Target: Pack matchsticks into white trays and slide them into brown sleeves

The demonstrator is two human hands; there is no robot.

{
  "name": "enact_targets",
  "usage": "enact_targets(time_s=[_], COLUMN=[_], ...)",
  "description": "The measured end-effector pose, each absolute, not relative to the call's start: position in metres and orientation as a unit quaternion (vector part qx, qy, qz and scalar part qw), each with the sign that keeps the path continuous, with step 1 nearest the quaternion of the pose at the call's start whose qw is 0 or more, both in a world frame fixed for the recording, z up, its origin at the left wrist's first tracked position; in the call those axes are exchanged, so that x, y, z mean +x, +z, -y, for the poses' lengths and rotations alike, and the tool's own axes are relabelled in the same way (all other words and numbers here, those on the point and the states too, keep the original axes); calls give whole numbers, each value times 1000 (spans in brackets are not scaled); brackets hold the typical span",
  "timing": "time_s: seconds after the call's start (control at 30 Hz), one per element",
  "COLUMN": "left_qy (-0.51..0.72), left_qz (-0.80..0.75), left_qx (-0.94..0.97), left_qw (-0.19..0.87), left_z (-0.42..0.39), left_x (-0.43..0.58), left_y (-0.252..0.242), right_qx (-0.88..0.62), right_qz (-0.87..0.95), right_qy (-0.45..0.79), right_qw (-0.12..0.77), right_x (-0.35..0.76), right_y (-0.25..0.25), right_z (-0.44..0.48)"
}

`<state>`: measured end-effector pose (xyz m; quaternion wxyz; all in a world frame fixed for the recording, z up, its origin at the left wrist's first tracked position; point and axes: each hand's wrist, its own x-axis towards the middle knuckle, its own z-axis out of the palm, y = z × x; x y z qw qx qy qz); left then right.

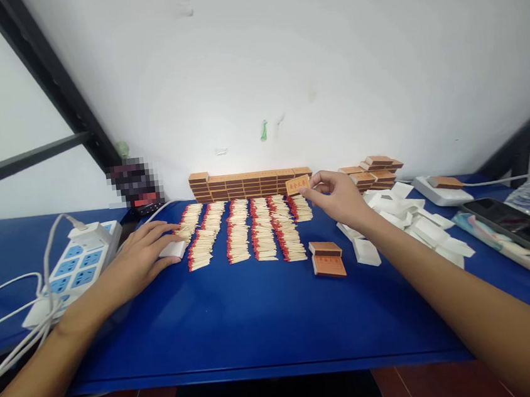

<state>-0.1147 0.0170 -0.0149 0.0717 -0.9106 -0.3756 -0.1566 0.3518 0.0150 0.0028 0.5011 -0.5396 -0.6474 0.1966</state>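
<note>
My left hand (150, 251) rests at the left end of the matches, with thumb and index finger on either side of a small white matchbox tray (174, 250). Its other fingers reach over the nearest matches. Between the thumb and fingers of my right hand (335, 194) is an orange-labelled matchbox (297, 185), raised at the back of the table. Red-tipped matches (237, 232) lie in several columns between my hands. Two matchboxes (329, 265) lie on the table below my right hand, one behind the other.
A stacked row of matchboxes (250, 185) lines the wall, and a looser stack (372, 173) stands farther right. White paper trays (419, 223) are heaped at the right, beside a dark phone (518, 222). A power strip (76, 269) with cables lies left on the blue table (259, 325).
</note>
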Motion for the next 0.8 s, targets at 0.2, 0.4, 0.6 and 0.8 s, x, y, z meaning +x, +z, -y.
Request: enact_targets(time_s=[0.2, 0.4, 0.6, 0.8], left_qy=[-175, -196, -217, -291], left_qz=[377, 381, 417, 431], left_qx=[-907, -902, -882, -853], left_qw=[66, 56, 39, 37], left_z=[-16, -12, -2, 16], left_x=[-117, -120, -116, -88], left_y=[-9, 1, 6, 24], right_qx=[-535, -534, -540, -558], right_qz=[650, 651, 650, 651], right_qy=[194, 194, 187, 178], right_qw=[504, 504, 501, 483], right_x=[353, 354, 355, 363], right_y=[3, 1, 1, -4], right_z=[-16, -17, -17, -24])
